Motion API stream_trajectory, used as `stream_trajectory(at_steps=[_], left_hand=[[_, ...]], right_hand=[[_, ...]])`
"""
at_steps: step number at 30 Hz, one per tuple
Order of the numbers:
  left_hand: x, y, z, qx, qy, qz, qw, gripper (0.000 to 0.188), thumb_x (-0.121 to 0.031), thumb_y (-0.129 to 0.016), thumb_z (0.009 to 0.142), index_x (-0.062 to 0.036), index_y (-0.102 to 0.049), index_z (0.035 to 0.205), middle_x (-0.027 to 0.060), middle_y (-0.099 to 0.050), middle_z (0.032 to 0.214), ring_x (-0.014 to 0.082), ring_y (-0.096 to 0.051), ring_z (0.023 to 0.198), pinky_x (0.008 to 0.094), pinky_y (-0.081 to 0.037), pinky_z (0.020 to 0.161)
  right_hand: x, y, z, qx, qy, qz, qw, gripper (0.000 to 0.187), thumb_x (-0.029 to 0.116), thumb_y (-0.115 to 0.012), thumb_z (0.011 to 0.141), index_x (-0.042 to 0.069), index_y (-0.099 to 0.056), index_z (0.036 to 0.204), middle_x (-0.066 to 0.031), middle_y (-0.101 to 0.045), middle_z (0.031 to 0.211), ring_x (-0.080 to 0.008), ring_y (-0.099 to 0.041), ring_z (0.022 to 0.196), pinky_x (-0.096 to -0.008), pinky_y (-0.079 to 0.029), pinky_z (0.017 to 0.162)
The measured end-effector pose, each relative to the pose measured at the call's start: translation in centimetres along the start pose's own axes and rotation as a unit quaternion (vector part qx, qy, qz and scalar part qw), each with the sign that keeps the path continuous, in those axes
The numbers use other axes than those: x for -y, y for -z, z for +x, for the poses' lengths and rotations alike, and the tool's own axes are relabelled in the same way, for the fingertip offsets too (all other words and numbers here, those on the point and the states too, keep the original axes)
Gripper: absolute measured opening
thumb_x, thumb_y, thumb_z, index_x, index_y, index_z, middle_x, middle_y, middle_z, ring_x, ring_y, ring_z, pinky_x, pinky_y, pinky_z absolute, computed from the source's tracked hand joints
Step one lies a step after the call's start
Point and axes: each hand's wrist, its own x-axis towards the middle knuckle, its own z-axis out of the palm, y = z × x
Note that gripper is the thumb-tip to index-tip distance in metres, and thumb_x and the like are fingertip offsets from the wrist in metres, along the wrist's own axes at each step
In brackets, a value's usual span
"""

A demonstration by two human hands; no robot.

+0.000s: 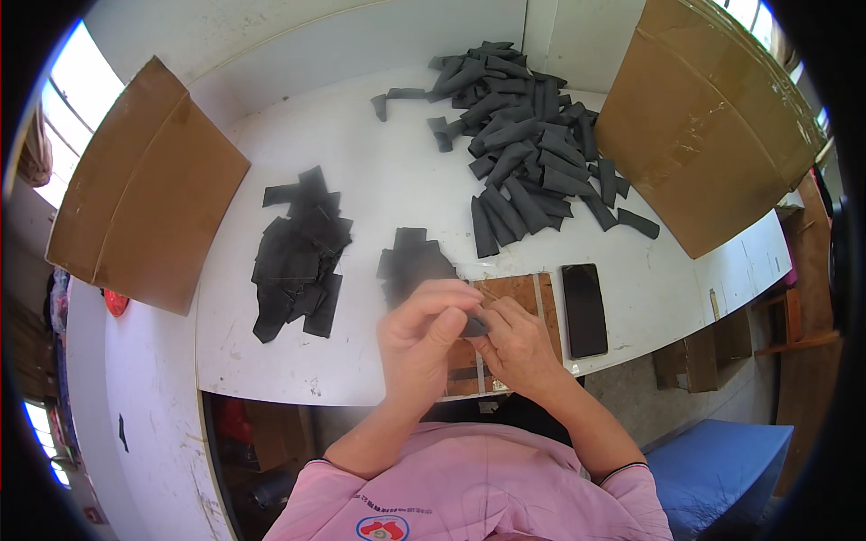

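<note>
My left hand and my right hand meet near the table's front edge. Between them is a small dark grey fabric piece, with the fingers of both hands closed on it. Most of this piece is hidden by the fingers. Below the hands lies a brown board with light strips across it. Just beyond my left hand sits a small pile of flat black fabric pieces. A larger heap of similar flat pieces lies to the left.
Many dark grey rolled fabric tubes are heaped at the back right. A black phone lies right of the board. Cardboard sheets stand upright at the left and right of the white table. A blue item is at the lower right.
</note>
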Motion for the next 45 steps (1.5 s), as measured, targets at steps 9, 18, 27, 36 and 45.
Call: stream_trajectory(at_steps=[9, 18, 27, 36, 45], left_hand=[[0.1, 2.0, -0.8, -0.080, 0.066, -0.079, 0.991, 0.014, -0.011, -0.056, 0.083, 0.0026, -0.058, 0.086, 0.0089, -0.055, 0.092, 0.0142, -0.049, 0.085, 0.0269, -0.038, 0.077], [-1.6, 3.0, 0.7, 0.057, -0.037, 0.218, 0.973, 0.007, -0.006, -0.059, 0.078, 0.0001, -0.060, 0.081, 0.0075, -0.058, 0.076, 0.0134, -0.053, 0.068, 0.0234, -0.041, 0.060], [3.3, 8.5, 0.4, -0.014, -0.007, 0.462, 0.887, 0.015, 0.002, -0.056, 0.073, -0.0008, -0.058, 0.089, 0.0088, -0.060, 0.083, 0.0169, -0.057, 0.074, 0.0259, -0.043, 0.066], [6.5, 11.8, -0.9, 0.140, -0.020, 0.647, 0.750, 0.035, 0.006, -0.053, 0.066, -0.0029, -0.053, 0.100, 0.0128, -0.053, 0.103, 0.0295, -0.052, 0.093, 0.0369, -0.041, 0.078], [6.4, 11.8, 0.0, 0.058, 0.016, 0.543, 0.838, 0.006, -0.004, -0.060, 0.071, -0.0003, -0.055, 0.071, 0.0054, -0.057, 0.072, 0.0202, -0.056, 0.067, 0.0287, -0.044, 0.060]], right_hand=[[-1.3, -1.8, -0.2, -0.041, 0.068, 0.016, 0.997, 0.018, 0.009, -0.065, 0.063, 0.004, -0.048, 0.064, -0.0082, -0.044, 0.063, -0.0250, -0.048, 0.058, -0.0359, -0.039, 0.047], [-0.1, -0.7, -0.3, -0.020, 0.061, 0.023, 0.998, 0.017, 0.009, -0.064, 0.064, 0.003, -0.048, 0.063, -0.0087, -0.046, 0.062, -0.0252, -0.049, 0.056, -0.0356, -0.040, 0.046], [-4.5, 3.6, 7.8, -0.039, -0.206, 0.390, 0.896, 0.044, 0.035, -0.040, 0.089, 0.002, -0.050, 0.061, 0.0003, -0.043, 0.047, -0.0077, -0.039, 0.043, -0.0219, -0.031, 0.043], [-4.4, -3.0, -4.8, 0.017, -0.381, 0.327, 0.865, 0.040, 0.032, -0.045, 0.089, 0.002, -0.052, 0.064, 0.0018, -0.042, 0.048, -0.0043, -0.038, 0.044, -0.0205, -0.028, 0.041], [-1.2, -3.3, -5.8, 0.037, -0.350, 0.280, 0.893, 0.030, 0.022, -0.049, 0.086, -0.001, -0.052, 0.067, -0.0051, -0.045, 0.049, -0.0115, -0.046, 0.047, -0.0258, -0.035, 0.044]])
